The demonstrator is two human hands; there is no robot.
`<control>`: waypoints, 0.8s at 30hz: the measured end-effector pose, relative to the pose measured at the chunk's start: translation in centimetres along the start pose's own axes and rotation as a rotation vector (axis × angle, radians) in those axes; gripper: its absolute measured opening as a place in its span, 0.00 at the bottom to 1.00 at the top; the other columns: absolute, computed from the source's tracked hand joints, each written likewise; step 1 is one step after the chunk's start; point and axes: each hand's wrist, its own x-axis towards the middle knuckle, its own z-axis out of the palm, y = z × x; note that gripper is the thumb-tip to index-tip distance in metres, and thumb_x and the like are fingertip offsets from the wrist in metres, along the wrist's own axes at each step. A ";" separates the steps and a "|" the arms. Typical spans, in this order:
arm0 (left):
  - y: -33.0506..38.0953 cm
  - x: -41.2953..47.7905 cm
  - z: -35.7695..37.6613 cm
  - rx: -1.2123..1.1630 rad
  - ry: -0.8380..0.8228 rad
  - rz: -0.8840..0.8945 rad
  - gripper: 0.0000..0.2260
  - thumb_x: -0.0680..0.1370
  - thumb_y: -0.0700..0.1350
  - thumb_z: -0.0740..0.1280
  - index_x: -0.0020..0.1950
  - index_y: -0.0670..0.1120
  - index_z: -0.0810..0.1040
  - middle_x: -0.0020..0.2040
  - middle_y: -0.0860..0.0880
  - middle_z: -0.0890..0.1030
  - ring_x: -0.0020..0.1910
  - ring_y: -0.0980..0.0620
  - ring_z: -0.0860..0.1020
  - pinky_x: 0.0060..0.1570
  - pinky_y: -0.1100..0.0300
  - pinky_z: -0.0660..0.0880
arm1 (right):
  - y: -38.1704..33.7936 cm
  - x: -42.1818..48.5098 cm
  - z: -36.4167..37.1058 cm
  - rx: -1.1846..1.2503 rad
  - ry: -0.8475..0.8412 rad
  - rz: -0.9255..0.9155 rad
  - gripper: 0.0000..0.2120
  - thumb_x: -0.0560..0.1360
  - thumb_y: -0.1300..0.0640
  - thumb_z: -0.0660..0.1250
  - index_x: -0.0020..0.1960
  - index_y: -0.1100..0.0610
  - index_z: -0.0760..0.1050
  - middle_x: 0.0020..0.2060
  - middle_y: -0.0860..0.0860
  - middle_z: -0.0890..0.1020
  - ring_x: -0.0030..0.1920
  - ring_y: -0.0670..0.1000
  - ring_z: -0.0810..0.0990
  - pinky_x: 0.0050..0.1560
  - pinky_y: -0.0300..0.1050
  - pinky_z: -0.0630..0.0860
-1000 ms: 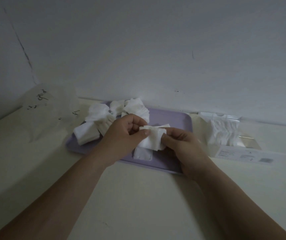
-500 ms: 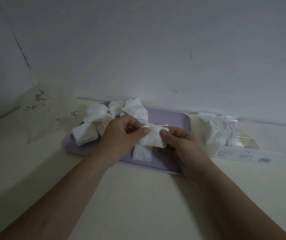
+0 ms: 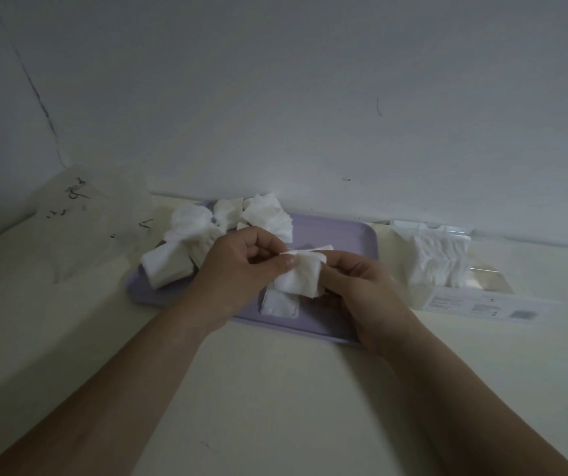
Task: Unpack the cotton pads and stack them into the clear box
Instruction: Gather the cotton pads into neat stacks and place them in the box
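A small bunch of white cotton pads [image 3: 301,276] is held above a lilac tray [image 3: 344,235]. My left hand [image 3: 241,266] pinches it from the left with thumb on top. My right hand [image 3: 361,286] grips it from the right. Loose heaps of cotton pads [image 3: 207,235] lie on the tray's far left part, and a single flat pad [image 3: 279,304] lies on the tray under my hands. The clear box [image 3: 447,266], at the right beside the tray, holds a row of white pads.
An empty crinkled plastic bag [image 3: 86,221] with dark print lies at the left by the wall corner. A white label card [image 3: 481,305] lies in front of the clear box. The wall runs close behind the tray. Cream tabletop lies in front.
Both hands have kept the bunch of pads over the tray and shifted their fingers on it; the bunch now hangs a bit lower between the thumbs.
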 end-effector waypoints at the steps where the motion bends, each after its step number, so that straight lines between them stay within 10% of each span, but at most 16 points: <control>1: 0.0 0.0 0.0 0.001 0.006 0.002 0.05 0.74 0.36 0.77 0.47 0.41 0.82 0.40 0.45 0.85 0.36 0.57 0.80 0.37 0.66 0.75 | 0.0 0.0 -0.1 -0.008 0.002 -0.003 0.09 0.80 0.67 0.67 0.58 0.67 0.83 0.57 0.70 0.83 0.58 0.64 0.83 0.68 0.66 0.76; 6: -0.3 0.1 0.3 0.066 0.057 0.042 0.07 0.73 0.39 0.79 0.45 0.46 0.82 0.40 0.43 0.85 0.37 0.55 0.79 0.38 0.61 0.77 | -0.7 -0.4 0.1 0.030 -0.029 0.008 0.13 0.78 0.56 0.70 0.57 0.64 0.84 0.53 0.62 0.87 0.56 0.60 0.86 0.58 0.55 0.83; 11: -0.8 0.0 0.5 0.183 -0.055 0.039 0.15 0.71 0.43 0.81 0.53 0.55 0.83 0.37 0.54 0.78 0.35 0.57 0.75 0.38 0.60 0.76 | 0.1 0.3 -1.0 -0.171 -0.046 -0.127 0.15 0.70 0.66 0.75 0.56 0.67 0.80 0.51 0.62 0.86 0.51 0.55 0.85 0.55 0.49 0.81; 19: -2.3 -0.2 1.9 0.373 -0.096 0.109 0.08 0.72 0.45 0.79 0.40 0.47 0.80 0.30 0.51 0.71 0.30 0.56 0.67 0.33 0.60 0.65 | 0.2 0.4 -1.1 -0.526 0.087 -0.142 0.21 0.68 0.64 0.65 0.52 0.40 0.81 0.53 0.45 0.87 0.57 0.49 0.85 0.66 0.56 0.78; 24: -2.5 -0.2 2.2 0.356 -0.105 0.106 0.09 0.72 0.47 0.75 0.43 0.44 0.80 0.31 0.41 0.75 0.31 0.54 0.70 0.32 0.51 0.68 | 0.5 0.2 0.7 -0.395 0.129 -0.048 0.09 0.82 0.57 0.66 0.61 0.50 0.79 0.55 0.50 0.84 0.57 0.51 0.82 0.67 0.53 0.77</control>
